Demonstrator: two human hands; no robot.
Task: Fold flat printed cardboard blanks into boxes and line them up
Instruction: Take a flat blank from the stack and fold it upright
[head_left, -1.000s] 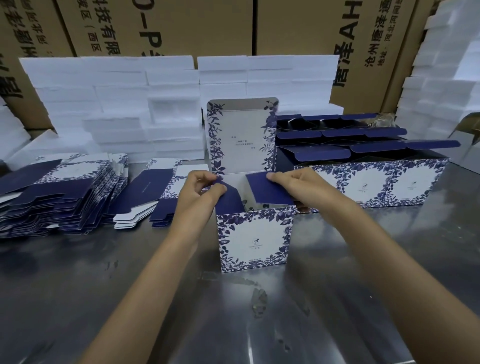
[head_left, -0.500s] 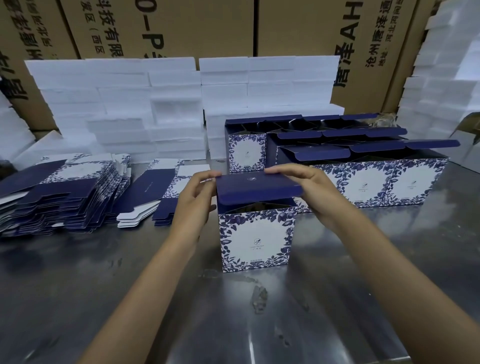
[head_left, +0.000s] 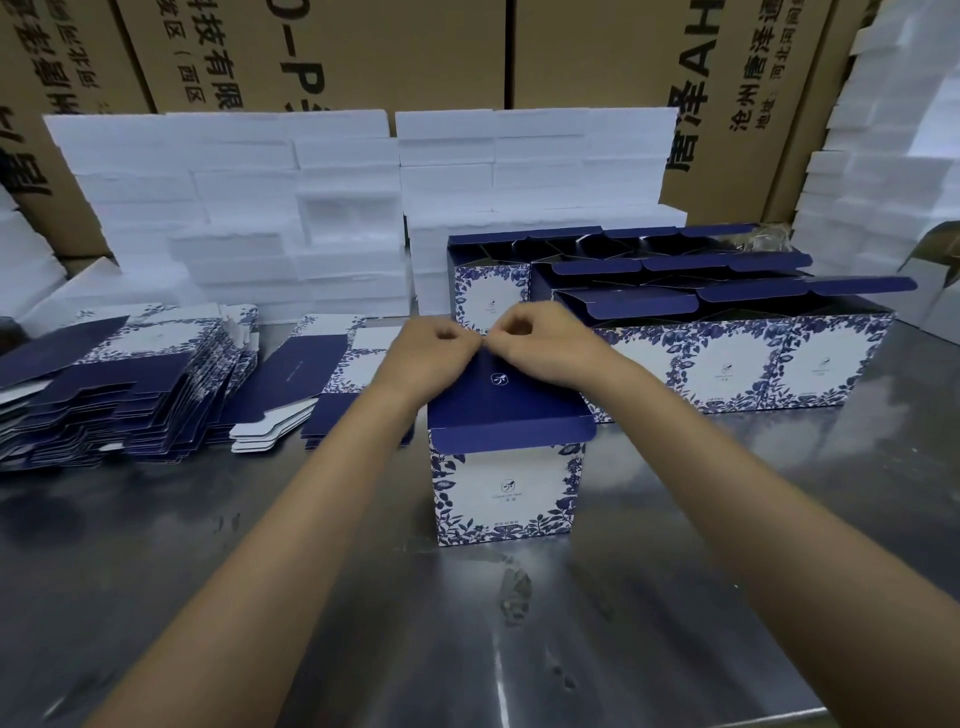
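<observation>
Two hands of mine are on one box (head_left: 506, 488), the blue-and-white flower box standing upright on the shiny metal table (head_left: 260, 597). Its dark blue lid (head_left: 506, 402) is folded down over the top, and the lid's front flap hangs a little over the front wall. My left hand (head_left: 434, 353) rests on the far left part of the lid with its fingers curled in. My right hand (head_left: 540, 343) sits on the far right part, fingers curled too. Both sets of fingertips meet at the back edge of the lid. They look like they press or pinch that edge, but I cannot tell which.

Behind the box and to its right, finished boxes (head_left: 727, 358) stand in rows with their blue lids open, touching side by side. To the left of the box lie piles of flat blanks (head_left: 130, 395), fanned out on the table. Behind the box stand stacks of white foam blocks (head_left: 234, 208), and behind those are big brown cartons (head_left: 363, 52) with black writing.
</observation>
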